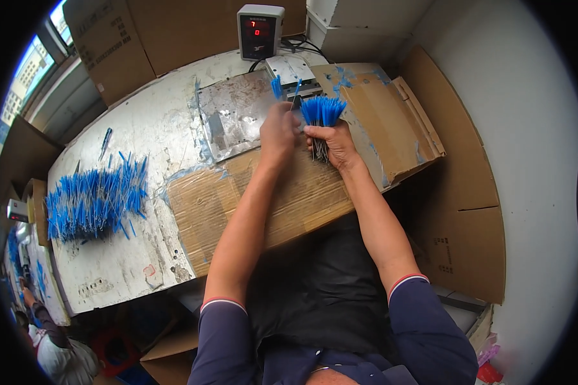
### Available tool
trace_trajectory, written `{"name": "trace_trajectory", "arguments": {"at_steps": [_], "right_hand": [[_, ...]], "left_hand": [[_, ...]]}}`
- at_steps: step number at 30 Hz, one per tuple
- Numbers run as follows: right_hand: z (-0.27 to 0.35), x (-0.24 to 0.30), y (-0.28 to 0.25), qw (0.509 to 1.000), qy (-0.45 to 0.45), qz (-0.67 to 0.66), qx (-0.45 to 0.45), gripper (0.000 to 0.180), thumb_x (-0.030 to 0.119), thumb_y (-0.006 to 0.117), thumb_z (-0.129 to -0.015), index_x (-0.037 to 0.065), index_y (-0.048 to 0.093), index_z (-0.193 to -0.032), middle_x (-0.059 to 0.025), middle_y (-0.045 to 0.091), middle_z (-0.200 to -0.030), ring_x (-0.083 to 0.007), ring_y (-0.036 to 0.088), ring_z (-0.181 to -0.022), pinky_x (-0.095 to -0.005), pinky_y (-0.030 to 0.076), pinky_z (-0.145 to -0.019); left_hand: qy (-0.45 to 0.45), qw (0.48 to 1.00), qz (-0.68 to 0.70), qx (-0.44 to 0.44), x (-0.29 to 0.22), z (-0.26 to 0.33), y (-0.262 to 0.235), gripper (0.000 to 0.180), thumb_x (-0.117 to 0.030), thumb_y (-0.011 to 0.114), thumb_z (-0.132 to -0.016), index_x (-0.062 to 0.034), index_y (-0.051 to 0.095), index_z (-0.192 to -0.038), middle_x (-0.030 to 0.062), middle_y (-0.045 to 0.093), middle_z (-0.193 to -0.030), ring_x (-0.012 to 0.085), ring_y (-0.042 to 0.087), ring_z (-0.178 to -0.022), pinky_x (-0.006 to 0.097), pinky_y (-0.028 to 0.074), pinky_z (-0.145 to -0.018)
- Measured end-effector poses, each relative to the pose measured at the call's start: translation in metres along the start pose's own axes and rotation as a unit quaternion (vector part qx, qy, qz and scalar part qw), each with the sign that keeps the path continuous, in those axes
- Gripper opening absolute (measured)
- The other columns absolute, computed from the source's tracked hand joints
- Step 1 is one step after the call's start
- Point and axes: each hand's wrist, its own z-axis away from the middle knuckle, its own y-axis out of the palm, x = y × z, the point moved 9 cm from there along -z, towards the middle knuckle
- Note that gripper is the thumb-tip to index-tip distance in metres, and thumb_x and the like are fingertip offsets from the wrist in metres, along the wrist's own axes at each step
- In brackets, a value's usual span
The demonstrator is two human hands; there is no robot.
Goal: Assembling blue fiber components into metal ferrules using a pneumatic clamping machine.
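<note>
My right hand (331,144) grips an upright bundle of thin pins with blue sleeves (322,110), blue ends up, metal ends showing below the fist. My left hand (277,131) is closed beside it, pinching a single blue-tipped pin (295,90) that points up toward a small grey metal machine (290,70). Another blue piece (276,86) stands at the machine's left edge. Both hands hover over a metal plate (234,115) and taped cardboard (302,192) on the worn white table (141,128).
A large loose heap of blue pins (93,199) lies at the table's left. A grey counter box with red digits (259,31) stands behind the machine. Cardboard sheets (456,167) lean on the right wall. Another person (58,346) sits at lower left.
</note>
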Motion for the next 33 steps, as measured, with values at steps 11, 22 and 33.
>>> {"name": "trace_trajectory", "arguments": {"at_steps": [11,22,33], "right_hand": [[0.008,0.01,0.002,0.998,-0.049,-0.005,0.042,0.026,0.006,0.08,-0.077,0.003,0.066,-0.099,-0.0059,0.066,-0.077,-0.0144,0.065,-0.061,-0.029,0.057,-0.055],[0.005,0.01,-0.021,0.975,-0.1,-0.197,0.002,0.016,0.008,0.074,-0.083,0.002,0.064,-0.094,-0.0097,0.068,-0.08,-0.0207,0.068,-0.069,-0.0358,0.06,-0.068],[-0.003,0.001,0.0,0.997,-0.053,-0.02,0.043,0.018,0.004,0.08,-0.078,0.002,0.068,-0.091,-0.0053,0.066,-0.076,-0.0134,0.063,-0.063,-0.0279,0.053,-0.057]], "left_hand": [[-0.053,0.994,0.071,0.058,0.006,0.002,0.014,0.015,-0.02,0.053,-0.107,-0.0054,0.058,-0.106,-0.002,0.057,-0.075,0.005,0.048,-0.057,0.021,0.041,-0.05],[-0.032,0.971,0.19,-0.139,0.003,-0.005,-0.053,0.015,-0.022,0.053,-0.107,-0.0095,0.053,-0.098,-0.0003,0.055,-0.072,0.0074,0.048,-0.053,0.023,0.039,-0.046],[-0.076,0.995,0.071,0.003,-0.001,0.001,-0.019,0.018,-0.019,0.053,-0.106,-0.0019,0.058,-0.112,0.0019,0.061,-0.078,0.0058,0.052,-0.059,0.021,0.043,-0.052]]}}
